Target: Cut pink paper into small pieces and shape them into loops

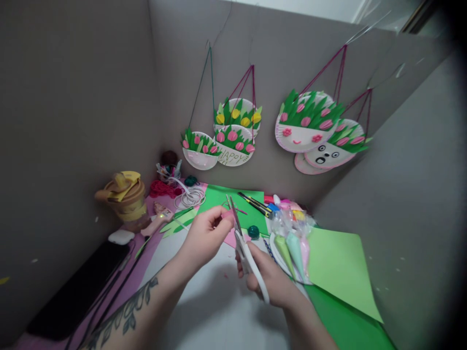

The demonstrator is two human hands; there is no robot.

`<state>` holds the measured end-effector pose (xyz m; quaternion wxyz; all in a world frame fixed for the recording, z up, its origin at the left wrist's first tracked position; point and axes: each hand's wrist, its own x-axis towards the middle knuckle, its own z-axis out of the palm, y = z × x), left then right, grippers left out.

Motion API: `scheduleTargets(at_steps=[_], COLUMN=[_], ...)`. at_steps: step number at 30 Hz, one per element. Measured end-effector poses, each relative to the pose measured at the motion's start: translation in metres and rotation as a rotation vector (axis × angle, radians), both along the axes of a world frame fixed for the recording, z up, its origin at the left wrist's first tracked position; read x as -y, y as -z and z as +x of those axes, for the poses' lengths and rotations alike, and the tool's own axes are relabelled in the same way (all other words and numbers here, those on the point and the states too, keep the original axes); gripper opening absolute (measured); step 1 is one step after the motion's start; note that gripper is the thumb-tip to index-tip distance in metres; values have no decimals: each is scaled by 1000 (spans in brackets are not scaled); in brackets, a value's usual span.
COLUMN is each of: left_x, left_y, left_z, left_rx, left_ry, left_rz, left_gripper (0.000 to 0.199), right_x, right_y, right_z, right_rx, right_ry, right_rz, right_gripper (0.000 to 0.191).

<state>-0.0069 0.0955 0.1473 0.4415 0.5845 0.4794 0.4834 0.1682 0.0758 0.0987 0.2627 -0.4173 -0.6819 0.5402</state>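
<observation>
Near the middle of the head view, my left hand (208,232) pinches a small piece of pink paper (229,215) between thumb and fingers. White-handled scissors (251,265) are gripped in my right hand (268,277), their blades pointing up and away beside the pink piece. The blades look slightly apart at the tips. Behind the hands lies a green sheet (219,194), with a dark green round item (253,232) just right of the blades. Tiny pink scraps (225,275) rest on the white surface below.
Paper-plate flower baskets (233,150) hang at the back wall. A lidded cup (127,199), white earphone case (121,236) and black device (78,287) stand or lie left. Yellow-black cutters (257,205), piping bags (295,250) and light green paper (343,267) lie right.
</observation>
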Motion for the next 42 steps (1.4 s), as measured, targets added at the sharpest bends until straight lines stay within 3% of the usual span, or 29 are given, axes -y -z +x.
scheduleTargets(at_steps=[18, 42], left_x=[-1, 0], left_y=[2, 0], left_z=[-2, -1], left_rx=[-55, -54], left_ry=[14, 27], left_rz=[14, 4], left_gripper=[27, 26], right_x=[-1, -2], right_y=[1, 5], right_z=[2, 4], right_rx=[-9, -6], right_ry=[16, -1], right_rz=[-59, -21], right_gripper=[28, 29])
